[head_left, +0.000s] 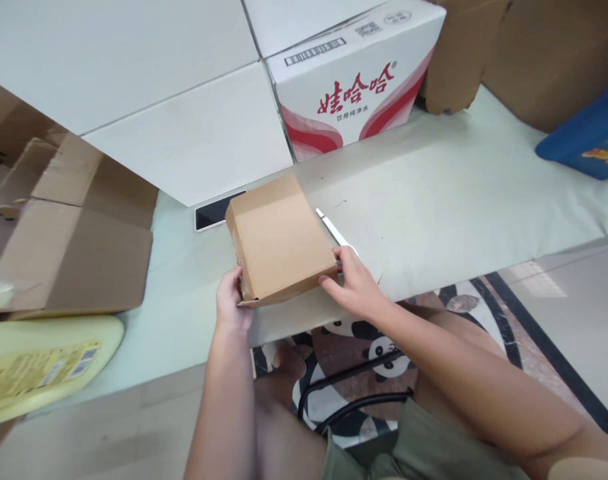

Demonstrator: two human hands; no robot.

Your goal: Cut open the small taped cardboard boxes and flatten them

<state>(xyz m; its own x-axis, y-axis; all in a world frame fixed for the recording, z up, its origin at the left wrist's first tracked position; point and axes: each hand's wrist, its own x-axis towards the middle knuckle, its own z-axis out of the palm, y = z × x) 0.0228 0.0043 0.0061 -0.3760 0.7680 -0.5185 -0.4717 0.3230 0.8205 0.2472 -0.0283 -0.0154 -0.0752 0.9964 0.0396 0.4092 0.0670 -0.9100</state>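
Note:
A small brown cardboard box (279, 237) is held between both hands over the pale cloth-covered surface (434, 193). My left hand (233, 300) grips its near left corner, with the fingers partly hidden behind the side. At the near right corner my right hand (353, 283) is closed on the box, thumb on the near side. Just right of the box lies a white utility knife (334, 230), or a similar slim tool, its near end by my right fingers. A phone (217, 212) with a dark screen lies behind the box, partly covered by it.
A white carton with red writing (354, 100) and plain white boxes (194, 127) stand at the back. Brown cartons (99, 247) and a yellow bottle (49, 367) are at left. A blue container (584, 140) sits at right. Below the front edge lies a panda-patterned mat (344, 367).

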